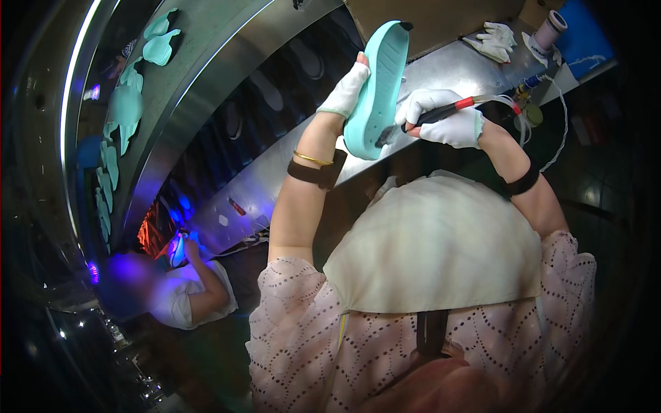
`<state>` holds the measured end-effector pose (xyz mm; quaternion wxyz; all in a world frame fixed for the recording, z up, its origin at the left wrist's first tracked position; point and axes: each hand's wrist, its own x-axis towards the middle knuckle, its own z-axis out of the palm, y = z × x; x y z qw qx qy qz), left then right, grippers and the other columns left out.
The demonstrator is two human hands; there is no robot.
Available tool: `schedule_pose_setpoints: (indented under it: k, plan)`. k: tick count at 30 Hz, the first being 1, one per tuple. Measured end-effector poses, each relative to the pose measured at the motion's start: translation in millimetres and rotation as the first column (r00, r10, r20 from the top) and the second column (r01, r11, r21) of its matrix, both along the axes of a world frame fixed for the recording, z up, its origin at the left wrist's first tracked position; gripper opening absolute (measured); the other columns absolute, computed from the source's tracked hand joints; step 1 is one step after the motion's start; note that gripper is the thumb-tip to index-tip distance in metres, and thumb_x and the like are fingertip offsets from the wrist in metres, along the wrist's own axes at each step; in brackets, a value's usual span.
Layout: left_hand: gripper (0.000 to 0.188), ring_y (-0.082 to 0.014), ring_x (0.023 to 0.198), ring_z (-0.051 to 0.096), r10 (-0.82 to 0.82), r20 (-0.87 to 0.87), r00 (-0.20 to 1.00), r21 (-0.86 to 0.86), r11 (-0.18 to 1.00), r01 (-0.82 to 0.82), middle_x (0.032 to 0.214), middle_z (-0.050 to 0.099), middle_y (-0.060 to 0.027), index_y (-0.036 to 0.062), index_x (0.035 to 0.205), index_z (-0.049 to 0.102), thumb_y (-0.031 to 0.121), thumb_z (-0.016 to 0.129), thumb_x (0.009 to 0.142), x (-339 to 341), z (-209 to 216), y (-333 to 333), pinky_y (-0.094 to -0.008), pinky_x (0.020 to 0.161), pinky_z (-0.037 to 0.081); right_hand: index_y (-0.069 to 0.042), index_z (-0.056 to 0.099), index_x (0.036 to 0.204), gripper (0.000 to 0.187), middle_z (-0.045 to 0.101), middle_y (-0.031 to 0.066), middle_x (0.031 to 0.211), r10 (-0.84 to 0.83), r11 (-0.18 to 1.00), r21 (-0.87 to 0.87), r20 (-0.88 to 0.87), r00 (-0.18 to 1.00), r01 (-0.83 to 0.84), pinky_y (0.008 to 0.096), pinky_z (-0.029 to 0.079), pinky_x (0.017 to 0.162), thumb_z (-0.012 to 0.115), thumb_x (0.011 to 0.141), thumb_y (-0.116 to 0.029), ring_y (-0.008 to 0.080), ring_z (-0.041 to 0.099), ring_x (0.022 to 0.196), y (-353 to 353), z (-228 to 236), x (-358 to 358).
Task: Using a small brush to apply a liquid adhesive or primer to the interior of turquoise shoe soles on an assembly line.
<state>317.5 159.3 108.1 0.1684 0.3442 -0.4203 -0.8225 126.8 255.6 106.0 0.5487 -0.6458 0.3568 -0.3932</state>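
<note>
A mint-green shoe sole [377, 89] is held up, tilted, with its hollow inner side showing. My left hand [346, 91], in a white glove with bare fingertips, is closed around its left edge. My right hand [447, 125], gloved the same way, grips a black-handled brush [441, 114] with a red band and a thin clear hose running off to the right. The brush's bristles are at the near end of the sole, close to its inner rim. Whether they press on it is hard to tell.
A metal ledge [258, 168] runs beside a dark conveyor [268, 65] carrying soles. Mint-green pieces [125, 110] lie on an upper belt to the left. White gloves [494, 43] and a thread cone [549, 31] sit at the far right. A co-worker [186, 292] works lower left.
</note>
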Motion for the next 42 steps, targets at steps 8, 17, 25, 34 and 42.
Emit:
schedule_pose_setpoints:
  k: [8, 17, 25, 34, 42]
  plan:
    - [0.064, -0.0176, 0.091, 0.058, 0.080, 0.124, 0.989, -0.064, 0.995, -0.073, 0.103, 0.058, -0.0090, 0.0085, 0.123, 0.046, 0.058, 0.046, 0.082, 1.6, -13.5, -11.1, -0.0324, 0.080, 0.048, -0.003, 0.052, 0.074, 0.015, 0.058, 0.0070, 0.086, -0.061, 0.998, -0.029, -0.041, 0.997, 0.060, 0.0281, 0.044, 0.077, 0.061, 0.070, 0.008, 0.0164, 0.055, 0.085, -17.1, 3.0, -10.7]
    - [0.069, -0.0310, 0.120, 0.040, 0.330, -0.639, 0.695, 0.033, 0.914, -0.403, 0.126, 0.046, -0.0167, 0.0049, 0.128, 0.039, 0.059, 0.034, 0.086, 21.0, 37.5, 9.2, -0.0426, 0.097, 0.038, -0.003, 0.057, 0.091, 0.013, 0.061, 0.0053, 0.096, -0.255, 0.967, 0.066, 0.195, 0.947, 0.247, 0.0230, 0.045, 0.077, 0.061, 0.079, -0.004, 0.0103, 0.056, 0.086, -6.6, 43.6, -41.9]
    - [0.057, -0.0326, 0.100, 0.056, 0.436, -0.495, 0.751, 0.485, 0.856, -0.177, 0.113, 0.055, -0.0172, 0.0073, 0.125, 0.044, 0.049, 0.042, 0.086, -7.9, -27.5, 45.0, -0.0489, 0.095, 0.040, -0.004, 0.058, 0.092, 0.014, 0.061, 0.0023, 0.087, -0.445, 0.888, 0.233, 0.217, 0.869, 0.397, 0.0216, 0.044, 0.072, 0.061, 0.079, -0.007, 0.0087, 0.057, 0.080, -11.6, 3.2, -23.5]
    - [0.058, -0.0250, 0.100, 0.055, 0.436, -0.474, 0.765, 0.391, 0.883, -0.261, 0.113, 0.054, -0.0101, 0.0099, 0.123, 0.044, 0.056, 0.035, 0.087, -35.8, -41.6, 59.4, -0.0392, 0.087, 0.045, -0.003, 0.059, 0.086, 0.010, 0.062, 0.0028, 0.081, -0.465, 0.866, -0.075, 0.244, 0.851, 0.494, 0.0209, 0.046, 0.070, 0.064, 0.077, -0.005, 0.0075, 0.058, 0.077, -22.7, 14.9, 1.8]
    - [0.057, -0.0248, 0.106, 0.051, 0.599, -0.321, 0.734, 0.254, 0.801, -0.542, 0.116, 0.053, -0.0108, 0.0098, 0.125, 0.041, 0.053, 0.026, 0.091, -43.9, -27.0, 54.0, -0.0365, 0.093, 0.041, -0.003, 0.059, 0.087, 0.011, 0.060, 0.0041, 0.085, -0.459, 0.858, -0.170, 0.176, 0.871, 0.486, 0.0235, 0.046, 0.072, 0.062, 0.077, 0.000, 0.0090, 0.057, 0.080, -5.2, 16.5, 3.5]
